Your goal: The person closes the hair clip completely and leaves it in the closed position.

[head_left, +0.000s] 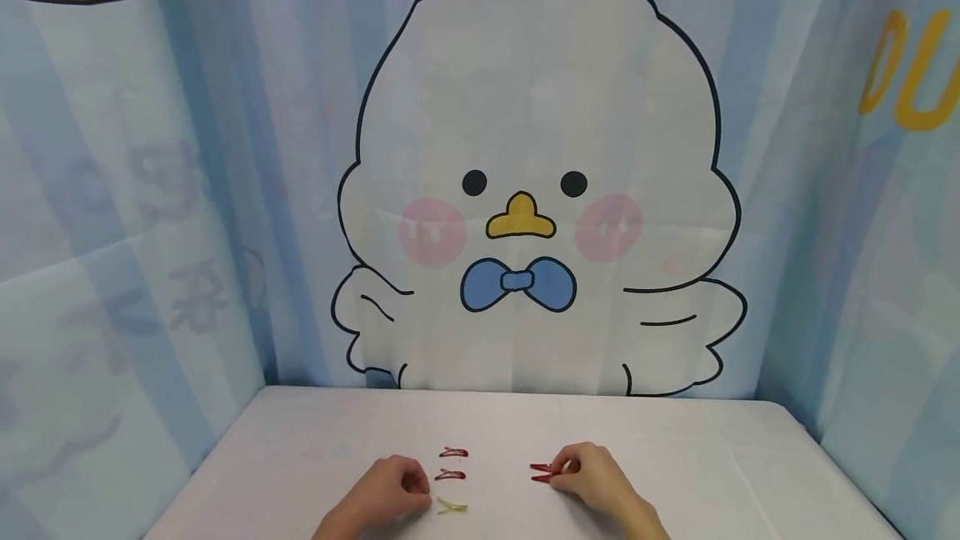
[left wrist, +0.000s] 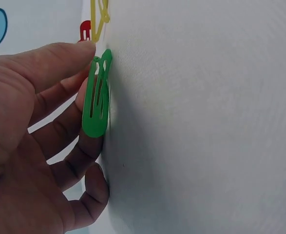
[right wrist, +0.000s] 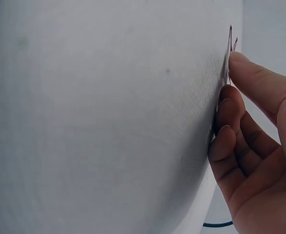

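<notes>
My left hand [head_left: 390, 492] is low over the white table, left of a short column of hair clips. In the left wrist view its thumb and fingers pinch a green snap hair clip [left wrist: 96, 109], which the hand hides in the head view. Beside those fingertips lies a yellow hair clip [head_left: 452, 507], with two red hair clips [head_left: 453, 452] beyond it. My right hand [head_left: 596, 477] pinches at a red hair clip [head_left: 540, 478] between thumb and finger; two slim red strips jut leftward from the fingertips. The right wrist view shows this clip edge-on, low against the table.
The white table [head_left: 720, 457] runs back to a curtain [head_left: 525, 340] printed with a big white duck and a blue bow tie. Striped blue curtains [head_left: 112, 273] hang at both sides.
</notes>
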The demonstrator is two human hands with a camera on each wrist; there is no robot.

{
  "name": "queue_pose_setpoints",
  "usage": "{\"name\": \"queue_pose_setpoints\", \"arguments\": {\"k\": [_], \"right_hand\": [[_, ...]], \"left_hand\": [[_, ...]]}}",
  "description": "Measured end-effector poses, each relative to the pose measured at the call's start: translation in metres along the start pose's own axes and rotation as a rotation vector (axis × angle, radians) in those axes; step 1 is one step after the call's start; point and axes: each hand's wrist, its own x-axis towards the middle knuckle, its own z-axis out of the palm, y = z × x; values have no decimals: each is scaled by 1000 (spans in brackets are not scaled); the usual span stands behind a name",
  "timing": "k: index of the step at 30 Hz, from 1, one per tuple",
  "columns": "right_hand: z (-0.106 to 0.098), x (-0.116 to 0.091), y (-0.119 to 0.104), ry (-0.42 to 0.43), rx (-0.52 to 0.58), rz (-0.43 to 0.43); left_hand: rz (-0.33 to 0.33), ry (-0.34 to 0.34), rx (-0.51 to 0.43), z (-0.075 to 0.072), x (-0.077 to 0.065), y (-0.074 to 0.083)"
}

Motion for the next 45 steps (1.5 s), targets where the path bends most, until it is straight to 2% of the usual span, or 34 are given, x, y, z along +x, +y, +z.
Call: {"name": "queue_pose_setpoints", "arguments": {"k": [9,14,20,28,35,45], "right_hand": [[1,1,-2,-4,-13,-9],[1,-1,-2,2,-24,-18],[0,-2,-3,-13,-17,17],[-4,-1,-6,2,-24,52],[-9,0,-12,9,-25,121],[-15,-1,-18,17,-22,133]], "left_hand": [[-61,13,49,3,3,3],[-60,5,24,0,1,6],[-71,10,-7,-4,-3,9],[-69,59,-63,-13,-6,13],[-56,117,-104,-16,-9,16],[-44,197,-186,-18,-14,19]]}}
